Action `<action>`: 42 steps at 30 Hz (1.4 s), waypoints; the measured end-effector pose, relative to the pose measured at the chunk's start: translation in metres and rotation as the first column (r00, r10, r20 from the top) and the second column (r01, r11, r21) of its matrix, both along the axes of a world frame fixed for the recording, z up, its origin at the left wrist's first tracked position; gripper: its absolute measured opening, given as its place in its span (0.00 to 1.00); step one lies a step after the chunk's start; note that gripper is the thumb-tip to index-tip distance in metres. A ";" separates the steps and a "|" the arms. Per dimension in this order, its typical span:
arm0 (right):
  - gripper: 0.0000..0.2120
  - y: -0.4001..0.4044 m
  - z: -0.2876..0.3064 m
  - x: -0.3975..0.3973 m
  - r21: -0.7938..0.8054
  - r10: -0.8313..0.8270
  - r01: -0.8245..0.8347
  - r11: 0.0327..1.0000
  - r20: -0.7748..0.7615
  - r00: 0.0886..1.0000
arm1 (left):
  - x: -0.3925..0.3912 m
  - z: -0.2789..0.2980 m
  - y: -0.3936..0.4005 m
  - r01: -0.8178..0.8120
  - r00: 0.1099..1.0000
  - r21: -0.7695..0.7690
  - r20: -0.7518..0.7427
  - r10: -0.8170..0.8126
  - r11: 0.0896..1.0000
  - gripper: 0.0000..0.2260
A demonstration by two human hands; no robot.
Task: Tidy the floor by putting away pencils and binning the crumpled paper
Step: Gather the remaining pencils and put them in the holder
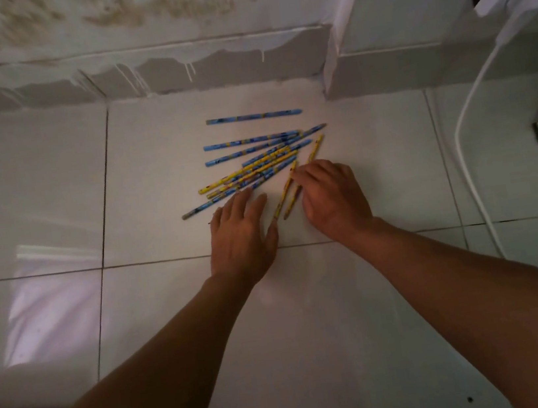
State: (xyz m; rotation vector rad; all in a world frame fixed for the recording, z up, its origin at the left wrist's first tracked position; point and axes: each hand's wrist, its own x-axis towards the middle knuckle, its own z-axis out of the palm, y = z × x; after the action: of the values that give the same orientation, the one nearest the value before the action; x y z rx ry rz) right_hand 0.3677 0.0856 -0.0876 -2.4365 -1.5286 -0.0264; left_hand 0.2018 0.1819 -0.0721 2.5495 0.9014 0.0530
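Slim patterned pencils point(251, 163), glossy tiles point(34, 188)

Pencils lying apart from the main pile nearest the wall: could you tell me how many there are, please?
1. A blue pencil lies alone near the wall, beyond the pile. The rest overlap or lie by the hands, so pile counts are uncertain.
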 end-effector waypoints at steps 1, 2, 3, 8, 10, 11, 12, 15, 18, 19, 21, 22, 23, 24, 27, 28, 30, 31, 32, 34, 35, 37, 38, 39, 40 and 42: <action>0.15 -0.002 -0.001 0.000 -0.004 -0.002 0.002 1.000 0.021 1.000 | 0.001 -0.002 0.000 -0.007 1.000 0.008 0.011 0.007 1.000 0.25; 0.12 -0.003 -0.001 -0.001 -0.007 -0.002 0.002 1.000 0.030 1.000 | 0.002 -0.003 0.000 -0.016 1.000 0.013 0.016 0.016 1.000 0.24; 0.09 -0.006 -0.001 -0.002 -0.009 0.003 -0.003 1.000 0.038 0.999 | 0.003 -0.003 0.000 -0.024 1.000 0.018 0.021 0.023 1.000 0.24; 0.05 -0.018 0.001 -0.011 -0.023 0.031 -0.030 0.999 0.036 0.999 | 0.013 -0.005 0.001 -0.104 0.987 0.007 0.120 0.103 0.995 0.25; 0.06 -0.018 0.004 -0.016 -0.012 -0.031 0.031 0.999 -0.025 0.999 | 0.016 -0.005 0.002 -0.165 0.967 -0.008 0.197 0.164 0.986 0.25; 0.06 -0.017 0.007 -0.019 0.014 -0.081 0.082 0.997 -0.082 0.993 | 0.018 -0.005 0.001 -0.205 0.953 -0.013 0.224 0.203 0.979 0.25; 0.06 -0.014 0.011 -0.022 0.046 -0.126 0.135 0.990 -0.165 0.978 | 0.021 -0.003 0.000 -0.251 0.938 -0.026 0.240 0.250 0.968 0.26; 0.07 -0.001 0.021 -0.032 0.107 -0.143 0.208 0.972 -0.430 0.891 | 0.033 0.008 -0.001 -0.395 0.864 -0.123 0.286 0.414 0.910 0.26; 0.06 0.012 0.031 -0.040 0.154 -0.120 0.249 0.956 -0.571 0.812 | 0.044 0.019 0.001 -0.405 0.815 -0.285 0.318 0.484 0.869 0.22; 0.06 0.015 0.034 -0.042 0.181 -0.112 0.269 0.946 -0.597 0.794 | 0.045 0.024 0.001 -0.391 0.802 -0.357 0.321 0.504 0.849 0.20; 0.05 0.022 0.039 -0.044 0.218 -0.090 0.284 0.934 -0.625 0.776 | 0.046 0.028 0.004 -0.386 0.777 -0.482 0.290 0.559 0.787 0.18; 0.05 0.025 0.041 -0.045 0.233 -0.070 0.271 0.934 -0.626 0.777 | 0.043 0.030 0.007 -0.401 0.760 -0.523 0.268 0.592 0.752 0.18; 0.06 0.029 0.043 -0.048 0.243 -0.050 0.255 0.936 -0.623 0.781 | 0.039 0.031 0.010 -0.412 0.736 -0.566 0.254 0.627 0.714 0.19; 0.06 0.032 0.043 -0.049 0.248 -0.039 0.242 0.938 -0.617 0.786 | 0.036 0.031 0.013 -0.417 0.701 -0.621 0.245 0.670 0.664 0.19; 0.08 0.039 0.040 -0.052 0.235 -0.067 0.244 0.941 -0.575 0.815 | 0.021 0.028 0.024 -0.431 0.562 -0.761 0.194 0.804 0.485 0.19; 0.09 0.039 0.038 -0.052 0.215 -0.085 0.236 0.948 -0.541 0.837 | 0.016 0.029 0.026 -0.445 0.524 -0.775 0.182 0.832 0.449 0.19; 0.13 0.039 0.031 -0.051 0.124 -0.108 0.178 0.976 -0.432 0.895 | 0.005 0.036 0.029 -0.487 0.452 -0.777 0.165 0.877 0.398 0.18; 0.15 0.038 0.027 -0.049 0.063 -0.109 0.142 0.988 -0.371 0.922 | 0.001 0.039 0.030 -0.507 0.419 -0.777 0.154 0.895 0.372 0.18; 0.16 0.037 0.024 -0.049 0.010 -0.097 0.106 0.994 -0.325 0.941 | -0.003 0.042 0.031 -0.536 0.392 -0.766 0.146 0.908 0.354 0.17; 0.17 0.034 0.019 -0.048 -0.035 -0.065 0.057 0.998 -0.276 0.959 | -0.011 0.045 0.033 -0.622 0.390 -0.692 0.132 0.911 0.366 0.18; 0.17 0.033 0.018 -0.048 -0.037 -0.049 0.041 0.998 -0.251 0.967 | -0.015 0.044 0.035 -0.663 0.403 -0.641 0.129 0.906 0.386 0.18; 0.13 0.032 0.014 -0.047 -0.049 -0.023 0.014 0.999 -0.187 0.982 | -0.021 0.042 0.035 -0.703 0.414 -0.585 0.124 0.902 0.403 0.19; 0.11 0.031 0.013 -0.047 -0.070 -0.015 0.004 0.998 -0.159 0.987 | -0.023 0.040 0.035 -0.707 0.416 -0.583 0.115 0.902 0.400 0.20; 0.09 0.030 0.013 -0.047 -0.101 -0.012 -0.003 0.995 -0.142 0.990 | -0.026 0.039 0.034 -0.704 0.421 -0.590 0.102 0.901 0.396 0.20; 0.07 0.029 0.014 -0.047 -0.139 -0.013 -0.006 0.990 -0.136 0.991 | -0.028 0.038 0.033 -0.696 0.431 -0.601 0.089 0.898 0.394 0.19; 0.05 0.027 0.017 -0.050 -0.220 -0.019 -0.011 0.975 -0.133 0.991 | -0.030 0.036 0.030 -0.680 0.464 -0.621 0.046 0.884 0.390 0.17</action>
State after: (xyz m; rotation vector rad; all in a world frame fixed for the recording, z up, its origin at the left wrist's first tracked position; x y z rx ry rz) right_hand 0.3174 0.1131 -0.0708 -2.5494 -1.5394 0.3169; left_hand 0.1717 0.2115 -0.0360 1.2906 1.6415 0.5031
